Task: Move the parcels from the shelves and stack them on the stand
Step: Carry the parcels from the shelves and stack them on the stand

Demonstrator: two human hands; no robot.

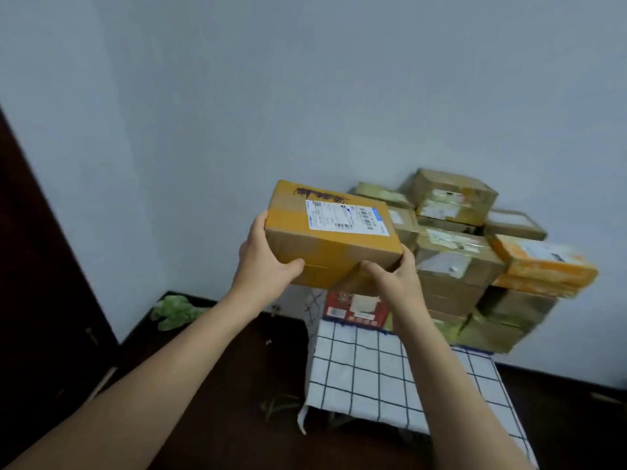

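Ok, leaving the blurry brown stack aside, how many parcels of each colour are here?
Yellow-brown cardboard parcel with white label, held: 1
Red printed box: 1
Orange-wrapped parcels: 2
Total: 4

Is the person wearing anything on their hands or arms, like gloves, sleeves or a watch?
Nothing shows. The left hand and the right hand are bare, with no gloves and no rings visible. The left forearm and the right forearm are uncovered as far as the picture reaches: no sleeve, watch or bracelet in view.
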